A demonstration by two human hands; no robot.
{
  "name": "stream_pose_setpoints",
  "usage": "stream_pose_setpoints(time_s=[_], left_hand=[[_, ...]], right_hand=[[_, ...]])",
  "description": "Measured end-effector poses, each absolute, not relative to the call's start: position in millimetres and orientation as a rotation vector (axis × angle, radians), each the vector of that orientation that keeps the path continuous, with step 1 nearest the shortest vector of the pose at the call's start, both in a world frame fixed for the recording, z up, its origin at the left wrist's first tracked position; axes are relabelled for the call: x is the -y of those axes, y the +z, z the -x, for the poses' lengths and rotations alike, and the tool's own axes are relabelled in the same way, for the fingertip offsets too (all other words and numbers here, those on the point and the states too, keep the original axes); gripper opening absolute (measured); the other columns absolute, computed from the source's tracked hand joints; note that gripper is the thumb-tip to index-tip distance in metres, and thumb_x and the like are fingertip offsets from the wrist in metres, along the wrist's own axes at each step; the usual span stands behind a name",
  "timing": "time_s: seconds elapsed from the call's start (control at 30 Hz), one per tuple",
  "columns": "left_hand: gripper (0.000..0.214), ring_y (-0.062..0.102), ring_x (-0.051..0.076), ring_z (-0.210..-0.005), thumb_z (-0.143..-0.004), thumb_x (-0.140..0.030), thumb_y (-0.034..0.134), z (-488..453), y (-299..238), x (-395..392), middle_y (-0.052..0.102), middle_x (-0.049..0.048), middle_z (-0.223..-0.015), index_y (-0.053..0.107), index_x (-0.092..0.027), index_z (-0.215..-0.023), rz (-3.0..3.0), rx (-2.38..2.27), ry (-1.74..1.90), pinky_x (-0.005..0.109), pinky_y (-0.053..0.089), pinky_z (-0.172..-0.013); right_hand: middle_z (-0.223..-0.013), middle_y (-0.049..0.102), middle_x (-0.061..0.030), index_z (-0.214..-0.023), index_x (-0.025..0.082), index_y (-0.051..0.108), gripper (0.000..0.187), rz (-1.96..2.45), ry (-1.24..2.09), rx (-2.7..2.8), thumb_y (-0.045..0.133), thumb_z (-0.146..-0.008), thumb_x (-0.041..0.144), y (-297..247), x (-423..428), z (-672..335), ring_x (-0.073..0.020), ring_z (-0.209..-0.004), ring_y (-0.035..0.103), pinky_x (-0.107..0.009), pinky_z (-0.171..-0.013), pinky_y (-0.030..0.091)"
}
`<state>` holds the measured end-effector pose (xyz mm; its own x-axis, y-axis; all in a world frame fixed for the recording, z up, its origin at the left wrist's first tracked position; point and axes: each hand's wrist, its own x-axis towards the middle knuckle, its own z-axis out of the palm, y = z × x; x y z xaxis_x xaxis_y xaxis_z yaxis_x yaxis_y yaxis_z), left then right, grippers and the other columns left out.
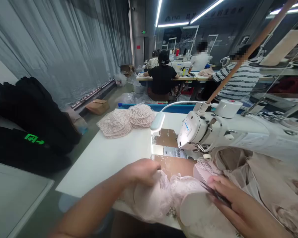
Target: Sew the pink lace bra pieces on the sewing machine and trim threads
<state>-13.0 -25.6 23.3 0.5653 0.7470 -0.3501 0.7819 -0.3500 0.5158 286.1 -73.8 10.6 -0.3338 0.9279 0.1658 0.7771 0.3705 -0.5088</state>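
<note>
A pale pink lace bra [159, 195] lies at the table's front edge, its two cups side by side toward me. My left hand [141, 172] is closed on the upper edge of the left cup, with the fingertips partly hidden by the lace. My right hand [225, 195] grips dark metal thread snips [217, 194], their pointed tips facing left over the right cup. Another padded lace piece [201, 168] shows just beyond the right hand, by the sewing machine [196, 132]. Whether the right fingers also pinch fabric I cannot tell.
Stacked lace cups [124, 120] sit at the table's [109, 155] far left. A lit lamp [158, 121] on a bendable neck shines near the needle. Beige fabric [270, 185] is heaped to the right, under the machine arm. Several people work at tables ahead.
</note>
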Motion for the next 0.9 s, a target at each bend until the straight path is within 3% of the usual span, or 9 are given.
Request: stream_pose_setpoints(time_s=[0.1,0.17,0.37,0.5,0.6,0.67,0.73,0.8,0.9], left_hand=[[0.006,0.055,0.021,-0.062,-0.063,-0.015,0.053,23,23,45,0.059,0.0037,-0.067,0.054,-0.018,-0.068,-2.254,-1.301,-0.111,0.028,0.036,-0.055],[0.007,0.053,0.018,-0.061,-0.065,-0.017,0.053,41,21,56,0.057,0.0022,-0.064,0.048,-0.018,-0.060,-2.212,-1.381,0.006,0.026,0.033,-0.055],[0.011,0.057,0.020,-0.080,-0.076,-0.025,0.052,122,41,64,0.063,0.0035,-0.088,0.058,-0.017,-0.081,-2.019,-1.685,0.513,0.027,0.041,-0.070],[0.015,0.057,0.022,-0.092,-0.086,-0.031,0.045,162,88,30,0.062,0.0077,-0.105,0.052,-0.018,-0.086,-2.158,-2.000,0.904,0.030,0.042,-0.074],[0.010,0.050,0.024,-0.116,-0.087,-0.029,0.044,177,112,-10,0.051,0.0113,-0.131,0.046,-0.019,-0.086,-2.315,-2.081,1.247,0.033,0.042,-0.086],[0.006,0.042,0.024,-0.126,-0.087,-0.023,0.043,180,109,-38,0.042,0.0133,-0.141,0.046,-0.018,-0.088,-2.408,-2.139,1.257,0.037,0.037,-0.099],[0.009,0.035,0.026,-0.132,-0.084,-0.018,0.044,178,90,-61,0.040,0.0150,-0.142,0.049,-0.016,-0.091,-2.476,-2.169,1.002,0.040,0.031,-0.105],[0.013,0.044,0.028,-0.125,-0.080,-0.021,0.052,173,64,-76,0.051,0.0145,-0.132,0.053,-0.016,-0.092,-2.498,-2.108,0.808,0.041,0.036,-0.101],[0.050,0.040,0.035,-0.128,-0.073,-0.038,0.065,165,29,-83,0.047,0.0181,-0.136,0.052,-0.013,-0.115,-2.481,-2.043,0.691,0.047,0.035,-0.102]], right_hand=[[-0.078,0.068,-0.0070,-0.084,0.027,0.060,0.021,1.375,0.702,2.237,0.047,-0.087,0.043,21,69,-264,-0.0245,-0.075,0.065,-0.033,-0.064,0.053],[-0.070,0.065,-0.0037,-0.083,0.026,0.057,0.028,1.302,0.965,2.199,0.037,-0.092,0.043,23,63,-241,-0.0199,-0.061,0.062,-0.029,-0.056,0.052],[-0.098,0.067,-0.0068,-0.103,0.024,0.061,0.029,0.915,1.143,2.127,0.040,-0.094,0.040,27,24,-150,-0.0216,-0.090,0.064,-0.034,-0.080,0.053],[-0.124,0.060,-0.0087,-0.120,0.024,0.056,0.033,0.809,0.804,1.999,0.040,-0.094,0.036,42,-34,-95,-0.0228,-0.119,0.053,-0.044,-0.105,0.038],[-0.136,0.050,-0.0131,-0.128,0.018,0.050,0.039,0.716,0.524,1.921,0.035,-0.094,0.031,50,-86,-66,-0.0224,-0.131,0.042,-0.044,-0.110,0.032],[-0.143,0.042,-0.0139,-0.128,0.016,0.050,0.041,0.708,0.419,1.984,0.033,-0.093,0.026,46,-117,-55,-0.0220,-0.136,0.034,-0.044,-0.113,0.026],[-0.142,0.044,-0.0152,-0.127,0.015,0.052,0.041,0.732,0.414,2.059,0.035,-0.090,0.022,33,-139,-52,-0.0245,-0.135,0.036,-0.047,-0.112,0.028],[-0.137,0.049,-0.0182,-0.124,0.014,0.054,0.042,0.777,0.429,2.131,0.035,-0.087,0.017,17,-145,-57,-0.0286,-0.131,0.041,-0.053,-0.108,0.031],[-0.135,0.051,-0.0182,-0.124,0.014,0.055,0.043,0.818,0.451,2.247,0.036,-0.086,0.014,-2,-121,-81,-0.0293,-0.129,0.044,-0.052,-0.106,0.034]])
